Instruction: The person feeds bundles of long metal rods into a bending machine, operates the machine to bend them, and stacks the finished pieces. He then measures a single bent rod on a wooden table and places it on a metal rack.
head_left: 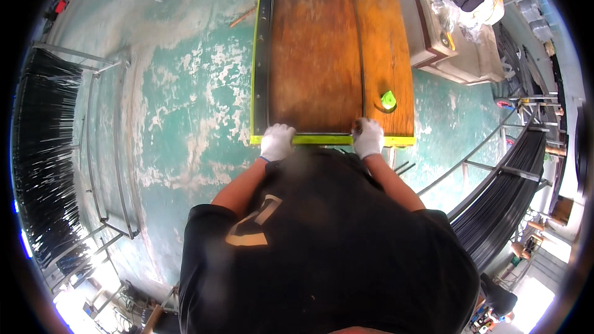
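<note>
A long worn wooden workbench [315,49] with a yellow-green edge stretches away in front of me. At its near left corner, my left hand [278,142] in a white glove is closed, fingers curled over the edge; what is under them is hidden. My right hand [369,138], also white-gloved, is closed at the near edge around a small dark brown object [357,127], whose kind I cannot make out. A thin black strip [361,55] runs lengthwise along the bench top to my right hand. Another dark line follows the near edge between both hands.
A bright green object [388,100] stands on the bench beyond my right hand. A black rail [262,55] lines the bench's left side. Bundles of black strips hang on a left rack [46,148] and lie on a right rack [507,192]. A pale cabinet [458,55] stands at the far right.
</note>
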Demonstrator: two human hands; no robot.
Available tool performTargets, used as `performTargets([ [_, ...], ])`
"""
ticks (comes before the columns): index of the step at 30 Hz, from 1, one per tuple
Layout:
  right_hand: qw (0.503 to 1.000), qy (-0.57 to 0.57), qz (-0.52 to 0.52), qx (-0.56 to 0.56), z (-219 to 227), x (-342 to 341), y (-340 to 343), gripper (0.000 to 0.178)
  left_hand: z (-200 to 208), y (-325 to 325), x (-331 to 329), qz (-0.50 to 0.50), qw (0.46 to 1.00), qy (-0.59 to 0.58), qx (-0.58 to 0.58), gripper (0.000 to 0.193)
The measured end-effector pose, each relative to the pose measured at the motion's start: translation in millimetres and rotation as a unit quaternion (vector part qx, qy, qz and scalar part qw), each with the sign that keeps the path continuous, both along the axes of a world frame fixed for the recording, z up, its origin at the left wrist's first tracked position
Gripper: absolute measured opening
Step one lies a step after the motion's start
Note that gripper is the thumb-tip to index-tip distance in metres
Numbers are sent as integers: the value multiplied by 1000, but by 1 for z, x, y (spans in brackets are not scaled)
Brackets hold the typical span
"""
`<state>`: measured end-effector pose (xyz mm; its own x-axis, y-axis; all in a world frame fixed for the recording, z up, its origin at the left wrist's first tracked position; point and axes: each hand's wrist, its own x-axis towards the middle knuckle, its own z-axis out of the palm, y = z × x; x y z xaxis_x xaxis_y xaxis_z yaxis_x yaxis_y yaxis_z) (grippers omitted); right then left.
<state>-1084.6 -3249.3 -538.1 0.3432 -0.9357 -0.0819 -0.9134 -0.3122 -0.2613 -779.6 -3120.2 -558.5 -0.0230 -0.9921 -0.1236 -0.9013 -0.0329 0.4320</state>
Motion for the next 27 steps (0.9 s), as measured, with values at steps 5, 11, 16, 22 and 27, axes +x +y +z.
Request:
performTargets([
  [5, 998, -57, 20, -2, 2, 14, 13, 19, 0, -1, 1, -15, 1000, -14, 4, 25],
  [11, 984, -13, -168, 58, -2, 2, -12, 39, 7, -2, 2, -31, 999, -29, 23, 33],
  [16, 974, -19, -189, 121, -4, -1, -21, 39, 8, -3, 3, -23, 1000, -17, 13, 30],
  [22, 974, -41, -197, 102, -17, -5, -21, 38, 8, 1, 2, -8, 1000, 1, -23, 16],
  [27, 977, -44, -191, 90, -22, -7, -25, 38, -8, 5, 2, -6, 999, -7, -36, 17],
])
